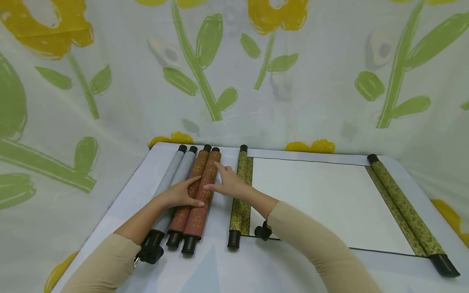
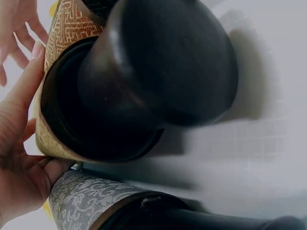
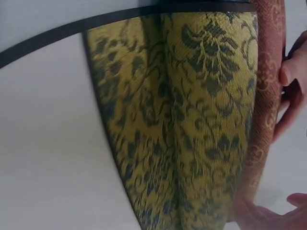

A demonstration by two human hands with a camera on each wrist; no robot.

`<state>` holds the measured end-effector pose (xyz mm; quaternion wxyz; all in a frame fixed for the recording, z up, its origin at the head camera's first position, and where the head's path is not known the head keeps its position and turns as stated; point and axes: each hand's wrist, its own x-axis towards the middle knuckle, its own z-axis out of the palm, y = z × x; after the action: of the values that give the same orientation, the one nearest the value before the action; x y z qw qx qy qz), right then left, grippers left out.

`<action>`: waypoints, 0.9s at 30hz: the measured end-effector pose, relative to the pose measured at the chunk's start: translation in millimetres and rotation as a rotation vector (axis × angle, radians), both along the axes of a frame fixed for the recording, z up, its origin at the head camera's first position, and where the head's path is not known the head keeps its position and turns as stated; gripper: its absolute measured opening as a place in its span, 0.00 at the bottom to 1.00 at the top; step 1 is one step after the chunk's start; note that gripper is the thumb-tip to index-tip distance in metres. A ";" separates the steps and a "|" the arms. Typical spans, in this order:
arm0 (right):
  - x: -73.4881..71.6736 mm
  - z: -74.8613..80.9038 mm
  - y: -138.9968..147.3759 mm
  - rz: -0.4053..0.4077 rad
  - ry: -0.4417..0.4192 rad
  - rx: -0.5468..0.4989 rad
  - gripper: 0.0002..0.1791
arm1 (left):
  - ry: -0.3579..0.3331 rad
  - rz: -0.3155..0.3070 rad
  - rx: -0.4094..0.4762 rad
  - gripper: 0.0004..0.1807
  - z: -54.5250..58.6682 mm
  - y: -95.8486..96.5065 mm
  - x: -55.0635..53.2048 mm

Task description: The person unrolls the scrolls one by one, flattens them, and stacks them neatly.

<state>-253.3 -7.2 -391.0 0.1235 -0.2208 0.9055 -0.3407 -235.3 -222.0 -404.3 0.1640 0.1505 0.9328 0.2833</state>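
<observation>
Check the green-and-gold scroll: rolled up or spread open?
Spread open: its white sheet lies flat on the table between two green-and-gold rollers set apart. Whether more is wound up, I cannot tell.

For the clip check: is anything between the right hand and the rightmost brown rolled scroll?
Nothing visible is. In the head view the right hand reaches the rightmost brown rolled scroll directly. The left green-and-gold roller lies to its right, beneath the reaching limb, and does not block the fingertips.

At twelve o'clock from centre, flower-printed curtain (image 1: 315, 101); at four, unrolled white scroll (image 1: 329, 195) with green-patterned rollers; at eight, two grey rolls (image 1: 186, 163), side by side; at six, pale table (image 1: 249, 268).
</observation>
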 end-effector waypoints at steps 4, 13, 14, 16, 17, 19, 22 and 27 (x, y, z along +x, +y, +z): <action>-2.5 -6.3 -9.3 0.001 -0.056 -0.007 0.51 | -0.012 -0.013 0.010 0.58 1.8 -0.6 1.5; -2.0 -11.8 -26.9 -0.018 -0.101 0.049 0.50 | -0.039 -0.052 0.058 0.60 3.4 -2.0 4.6; -1.5 -13.2 -27.2 -0.021 -0.119 0.060 0.50 | -0.035 -0.060 0.064 0.60 3.5 -1.2 5.2; -0.3 -16.0 -27.2 -0.024 -0.147 0.068 0.50 | -0.030 -0.058 0.078 0.59 3.8 0.6 6.7; 0.2 -17.4 -27.1 -0.024 -0.162 0.065 0.50 | -0.033 -0.051 0.094 0.59 4.0 1.8 7.6; 1.5 -19.3 -26.9 -0.026 -0.188 0.033 0.49 | -0.040 -0.034 0.120 0.58 4.1 4.5 9.6; 3.4 -21.0 -27.0 -0.046 -0.231 -0.031 0.49 | -0.074 0.008 0.164 0.57 3.5 9.5 12.5; 4.9 -20.5 -28.7 -0.118 -0.325 -0.196 0.47 | -0.125 0.089 0.232 0.57 -0.1 14.6 14.2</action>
<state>-248.5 -36.0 -411.6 0.2256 -0.1204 0.8476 -0.4649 -221.0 -207.4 -404.5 0.1907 0.1087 0.8876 0.4049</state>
